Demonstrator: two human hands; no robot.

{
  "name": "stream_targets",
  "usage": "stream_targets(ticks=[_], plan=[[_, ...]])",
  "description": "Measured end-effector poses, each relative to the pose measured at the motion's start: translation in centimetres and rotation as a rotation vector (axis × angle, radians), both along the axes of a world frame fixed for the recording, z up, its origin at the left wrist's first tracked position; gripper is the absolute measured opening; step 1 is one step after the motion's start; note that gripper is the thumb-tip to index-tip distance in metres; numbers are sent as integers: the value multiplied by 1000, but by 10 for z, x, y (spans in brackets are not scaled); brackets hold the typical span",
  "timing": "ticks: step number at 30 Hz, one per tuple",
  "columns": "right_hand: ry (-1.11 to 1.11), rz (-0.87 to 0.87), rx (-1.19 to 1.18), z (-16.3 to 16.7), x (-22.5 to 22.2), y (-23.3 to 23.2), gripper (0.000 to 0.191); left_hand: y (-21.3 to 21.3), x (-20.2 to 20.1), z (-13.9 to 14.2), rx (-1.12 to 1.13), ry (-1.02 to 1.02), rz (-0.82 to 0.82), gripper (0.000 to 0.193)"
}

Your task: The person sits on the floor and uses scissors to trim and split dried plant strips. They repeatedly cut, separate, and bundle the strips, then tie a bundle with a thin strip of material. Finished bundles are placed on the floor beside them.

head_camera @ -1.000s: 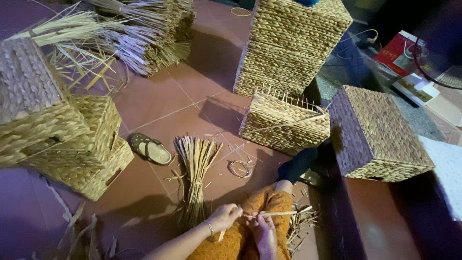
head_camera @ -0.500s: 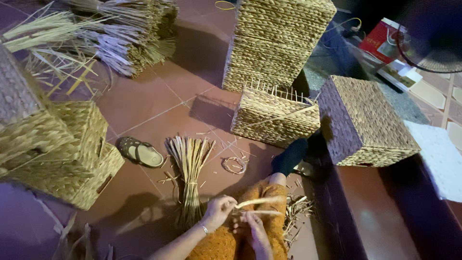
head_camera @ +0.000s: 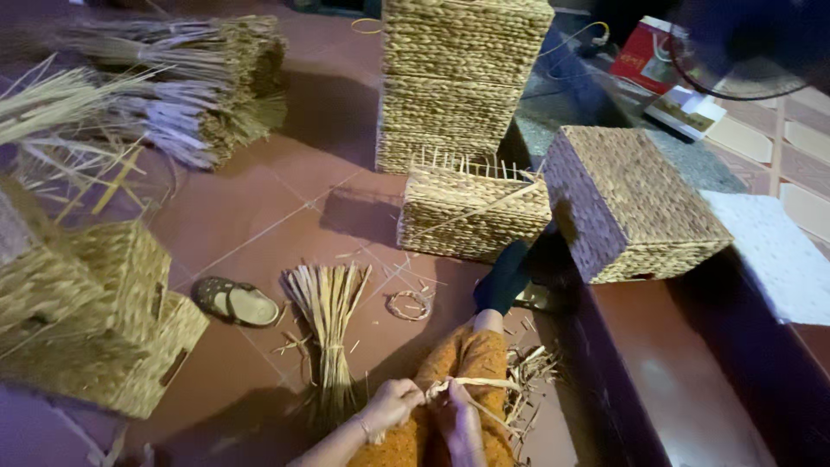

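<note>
Pale flat straw strand [head_camera: 471, 382] held low in the frame, above an orange-trousered knee [head_camera: 458, 363], stretched between both hands. Left hand [head_camera: 393, 405] closed around one end; right hand [head_camera: 458, 419] pinching the other, fingers curled shut on it. Just left of the hands, a tied bundle of pale straw stalks [head_camera: 327, 324] fanned out on the reddish-brown tiled floor [head_camera: 259, 216]. Beside that, a worn brown sandal [head_camera: 235, 302] and, nearer the knee, a small coiled ring of straw [head_camera: 408, 304]. Loose straw scraps [head_camera: 527, 380] scattered right of the knee. Straight ahead, past a dark-socked foot [head_camera: 503, 277], an unfinished woven basket with upright spokes along its rim [head_camera: 471, 212], backed by a tall stack of woven rectangular baskets [head_camera: 454, 78]. To the right, another woven box tipped on its side [head_camera: 631, 203]. Far left, more woven baskets piled together [head_camera: 95, 320], with heaps of long dried reeds [head_camera: 173, 95] beyond. Dark red bench edge [head_camera: 674, 380] crowding the right side.
</note>
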State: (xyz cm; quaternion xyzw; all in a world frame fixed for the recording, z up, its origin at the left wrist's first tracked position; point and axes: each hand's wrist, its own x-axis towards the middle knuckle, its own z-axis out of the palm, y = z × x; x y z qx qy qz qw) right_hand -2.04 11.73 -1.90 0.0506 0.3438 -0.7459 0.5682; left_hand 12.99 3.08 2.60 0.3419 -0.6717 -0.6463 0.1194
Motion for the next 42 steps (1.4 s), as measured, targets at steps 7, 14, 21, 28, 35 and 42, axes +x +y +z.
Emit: stream_targets(ticks=[7, 14, 21, 28, 35, 42], plan=[[-15, -18, 80, 2, -7, 11, 22, 28, -3, -6, 935, 85, -246, 25], [34, 59, -267, 12, -13, 8, 32, 32, 3, -14, 756, 180, -259, 21], [103, -205, 302, 30, -13, 7, 34, 29, 7, 6, 286, 20, -208, 21], [315, -70, 62, 17, -13, 2, 35, 27, 5, -3, -478, 56, -41, 18], [604, 176, 203, 5, -14, 14, 62, 17, 8, -10, -722, -19, -68, 18], [412, 102, 118, -8, -9, 9, 64, 2, 8, -32, -82, -131, 178, 15]])
